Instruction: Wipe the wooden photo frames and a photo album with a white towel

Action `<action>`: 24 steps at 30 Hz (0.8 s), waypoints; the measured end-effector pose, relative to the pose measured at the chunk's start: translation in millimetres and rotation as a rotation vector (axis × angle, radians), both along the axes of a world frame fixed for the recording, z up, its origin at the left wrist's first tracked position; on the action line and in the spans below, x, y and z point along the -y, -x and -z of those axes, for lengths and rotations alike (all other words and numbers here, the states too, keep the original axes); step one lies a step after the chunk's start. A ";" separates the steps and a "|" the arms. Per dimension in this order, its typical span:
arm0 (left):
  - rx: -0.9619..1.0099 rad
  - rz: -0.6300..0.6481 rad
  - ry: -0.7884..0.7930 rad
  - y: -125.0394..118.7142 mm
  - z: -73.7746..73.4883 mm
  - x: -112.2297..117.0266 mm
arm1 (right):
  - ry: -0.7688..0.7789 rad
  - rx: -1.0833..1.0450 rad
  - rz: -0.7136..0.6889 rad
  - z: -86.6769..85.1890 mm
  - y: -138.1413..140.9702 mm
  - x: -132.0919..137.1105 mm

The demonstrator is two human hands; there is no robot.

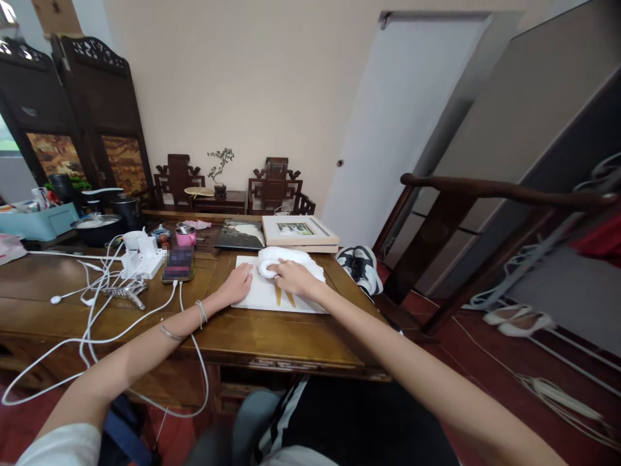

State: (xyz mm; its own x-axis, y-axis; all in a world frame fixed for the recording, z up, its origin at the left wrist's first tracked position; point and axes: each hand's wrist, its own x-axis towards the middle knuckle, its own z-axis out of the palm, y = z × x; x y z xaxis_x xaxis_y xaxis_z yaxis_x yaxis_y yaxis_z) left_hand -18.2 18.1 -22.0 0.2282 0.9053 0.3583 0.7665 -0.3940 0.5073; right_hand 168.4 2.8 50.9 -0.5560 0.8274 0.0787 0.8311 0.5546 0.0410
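Observation:
A white board (255,297) lies near the front edge of the wooden table, with two yellowish strips (278,296) showing on it. My left hand (237,283) rests over the board's left edge, fingers lying on its surface and holding nothing. On the board's far part sits a soft white roll (275,255), fluffy like cotton wool; its exact kind is hard to tell. My right hand (292,278) reaches onto the roll's near side, fingers bent into it. That hand and its wrist hide part of the board and strips.
Behind the board are a flat framed picture (303,228) and a dark picture panel (240,235). To the left lie a phone (178,265), a power strip (145,259) and tangled white cables (92,304). A pink mug (185,235) stands farther back; sneakers (361,266) are right of the table.

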 end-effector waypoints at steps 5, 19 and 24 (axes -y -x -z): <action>0.433 -0.208 -0.003 6.4 -8.6 -3.9 | -0.045 0.034 -0.110 8.2 33.0 10.8; -0.112 0.046 -0.069 7.3 8.7 -5.7 | 0.179 -0.255 -0.192 -16.4 -47.1 -3.3; -0.175 0.056 -0.066 7.6 3.8 -3.1 | 0.165 -0.286 -0.150 -12.0 4.0 -51.3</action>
State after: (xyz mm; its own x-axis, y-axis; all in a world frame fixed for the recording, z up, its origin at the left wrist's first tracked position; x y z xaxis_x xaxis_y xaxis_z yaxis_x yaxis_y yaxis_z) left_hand -25.8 21.2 -25.8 0.3414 0.8654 0.3668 0.8168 -0.4662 0.3398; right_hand 164.5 54.2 62.9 -0.6472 0.7527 0.1211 0.7047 0.6512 -0.2816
